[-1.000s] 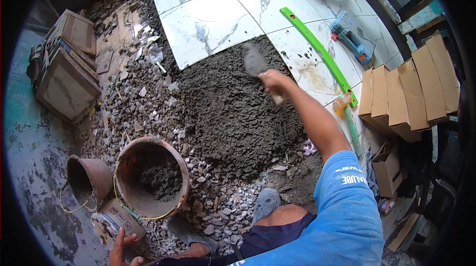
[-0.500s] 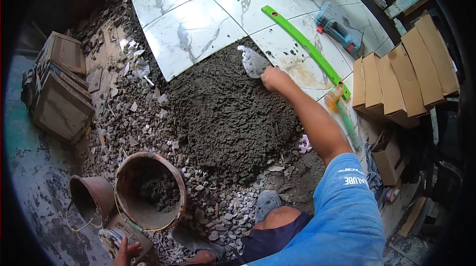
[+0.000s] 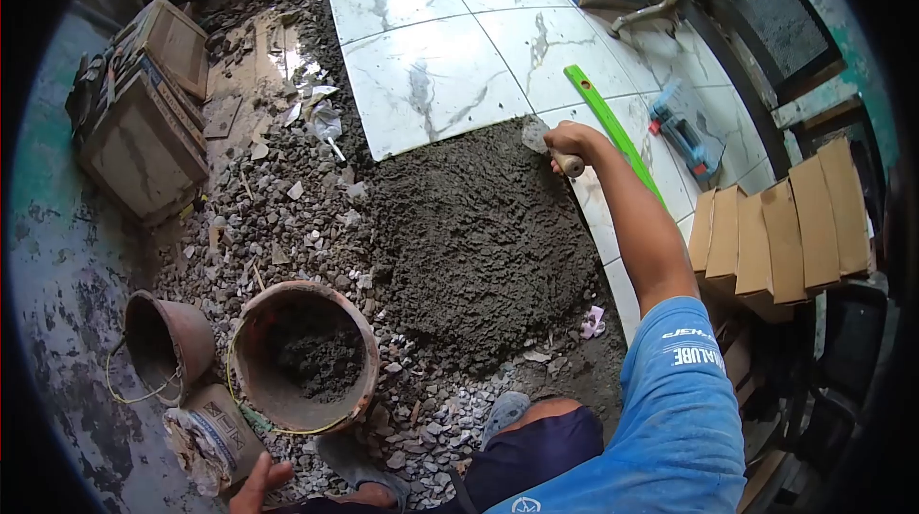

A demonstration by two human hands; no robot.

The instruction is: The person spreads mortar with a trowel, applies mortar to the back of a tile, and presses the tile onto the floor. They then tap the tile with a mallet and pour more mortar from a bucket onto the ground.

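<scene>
Gripped in my right hand (image 3: 572, 141) is a trowel (image 3: 568, 165), its wooden handle pointing toward me. The blade, partly hidden by my fingers, is at the upper right corner of a bed of wet grey mortar (image 3: 479, 246). White marble-patterned tiles (image 3: 479, 55) border the mortar behind and to the right. My left hand (image 3: 258, 485) is low at the bottom left with thumb and fingers apart, holding nothing. Near it stand a large bucket (image 3: 251, 351) with mortar inside and a torn cement bag (image 3: 218, 430).
A green level (image 3: 605, 112) and a blue tool (image 3: 687, 145) lie on the tiles at right. Cardboard boxes (image 3: 777, 236) stand beyond my right arm. Gravel (image 3: 278, 208) covers the left, with a small bucket (image 3: 190, 337) and boxed tiles (image 3: 144, 155) by the wall.
The trowel has turned, so its handle now faces me and less blade shows. My right hand stays at the mortar's upper right edge. The camera view has shifted.
</scene>
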